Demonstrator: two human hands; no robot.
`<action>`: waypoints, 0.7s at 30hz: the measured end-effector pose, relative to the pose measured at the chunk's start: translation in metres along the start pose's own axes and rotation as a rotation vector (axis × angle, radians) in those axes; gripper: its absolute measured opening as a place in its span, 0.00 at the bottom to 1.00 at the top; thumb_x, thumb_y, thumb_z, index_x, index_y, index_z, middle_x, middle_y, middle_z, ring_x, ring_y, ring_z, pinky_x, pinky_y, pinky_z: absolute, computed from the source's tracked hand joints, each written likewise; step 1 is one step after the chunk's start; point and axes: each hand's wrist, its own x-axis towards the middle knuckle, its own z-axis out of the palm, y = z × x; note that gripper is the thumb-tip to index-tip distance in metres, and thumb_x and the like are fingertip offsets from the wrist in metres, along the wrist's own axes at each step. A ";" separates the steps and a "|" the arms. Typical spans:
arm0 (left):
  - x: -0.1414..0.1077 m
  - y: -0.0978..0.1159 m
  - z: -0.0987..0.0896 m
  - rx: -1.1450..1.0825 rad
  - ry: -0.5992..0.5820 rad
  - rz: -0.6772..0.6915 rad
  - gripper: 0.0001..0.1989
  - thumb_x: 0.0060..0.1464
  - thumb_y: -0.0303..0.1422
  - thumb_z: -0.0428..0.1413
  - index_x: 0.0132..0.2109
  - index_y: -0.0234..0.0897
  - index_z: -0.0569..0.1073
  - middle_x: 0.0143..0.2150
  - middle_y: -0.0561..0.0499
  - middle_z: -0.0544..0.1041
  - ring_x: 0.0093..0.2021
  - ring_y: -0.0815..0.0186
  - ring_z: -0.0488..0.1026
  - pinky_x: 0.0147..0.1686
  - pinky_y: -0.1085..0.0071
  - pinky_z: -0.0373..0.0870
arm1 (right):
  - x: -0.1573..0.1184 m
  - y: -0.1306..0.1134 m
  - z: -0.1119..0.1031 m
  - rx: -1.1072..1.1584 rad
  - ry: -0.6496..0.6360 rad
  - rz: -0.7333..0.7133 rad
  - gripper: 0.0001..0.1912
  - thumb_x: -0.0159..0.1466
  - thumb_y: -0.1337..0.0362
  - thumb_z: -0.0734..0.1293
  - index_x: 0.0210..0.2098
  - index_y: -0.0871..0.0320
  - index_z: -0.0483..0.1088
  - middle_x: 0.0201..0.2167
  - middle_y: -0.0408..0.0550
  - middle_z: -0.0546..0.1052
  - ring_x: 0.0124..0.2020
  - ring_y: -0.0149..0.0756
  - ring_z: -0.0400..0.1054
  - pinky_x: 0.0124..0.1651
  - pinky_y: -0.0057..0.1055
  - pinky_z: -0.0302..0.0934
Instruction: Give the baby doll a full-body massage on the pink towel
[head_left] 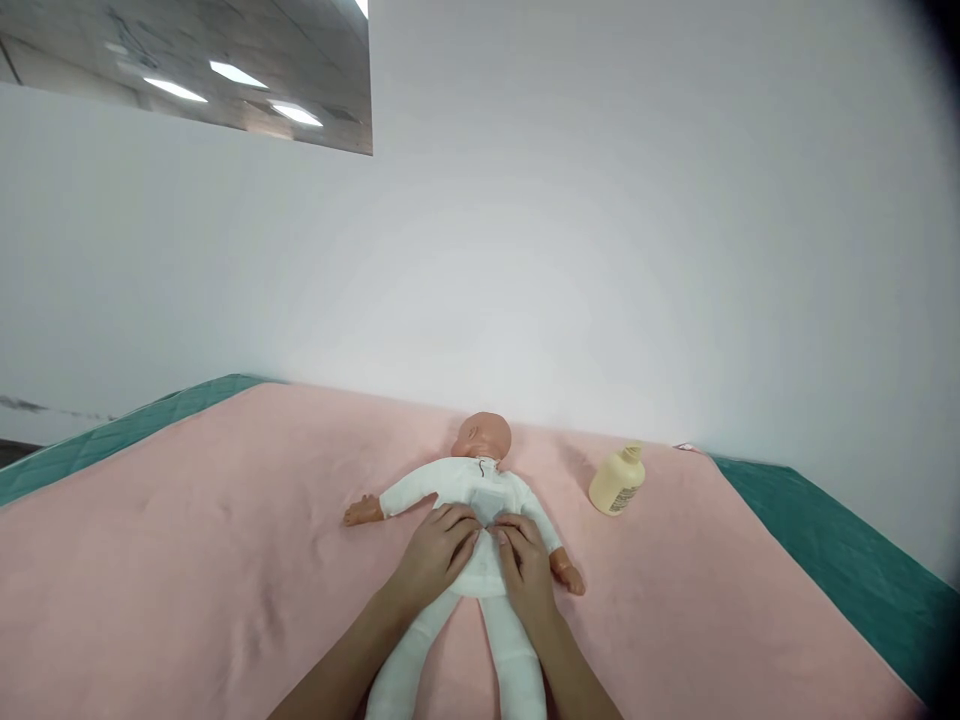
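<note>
A baby doll (480,578) with a white cloth body lies on its belly on a pink sheet, its bald head turned to the left and its arms spread. On its back shows a pale grey-blue patch (489,503). My left hand (441,548) rests on the left side of the doll's back, fingers curled and thumb close to the forefinger. From the right, my right hand (525,560) mirrors it. The fingertips of both hands pinch at the white cloth along the patch's lower edge, nearly meeting; the exact grip is partly hidden by the fingers.
A pale yellow pump bottle (618,482) stands right of the doll. The pink sheet (187,560) covers a green padded surface (840,530), which shows at both sides. Behind rises a white wall (525,250), with an opening or reflective panel (187,60) at upper left.
</note>
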 end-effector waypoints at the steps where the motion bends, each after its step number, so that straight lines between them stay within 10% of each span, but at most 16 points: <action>1: 0.000 -0.001 0.000 -0.007 0.003 -0.007 0.13 0.64 0.28 0.44 0.44 0.39 0.74 0.42 0.48 0.76 0.44 0.62 0.72 0.48 0.61 0.68 | 0.000 0.001 0.000 0.004 -0.001 0.005 0.14 0.69 0.63 0.59 0.41 0.53 0.77 0.43 0.51 0.76 0.47 0.40 0.70 0.52 0.39 0.66; 21: -0.003 -0.008 0.005 0.125 0.063 0.023 0.16 0.62 0.27 0.46 0.52 0.38 0.72 0.57 0.46 0.74 0.58 0.59 0.69 0.58 0.55 0.65 | -0.001 0.007 0.001 -0.026 -0.002 -0.013 0.17 0.68 0.66 0.59 0.52 0.51 0.73 0.56 0.50 0.73 0.59 0.41 0.65 0.63 0.45 0.59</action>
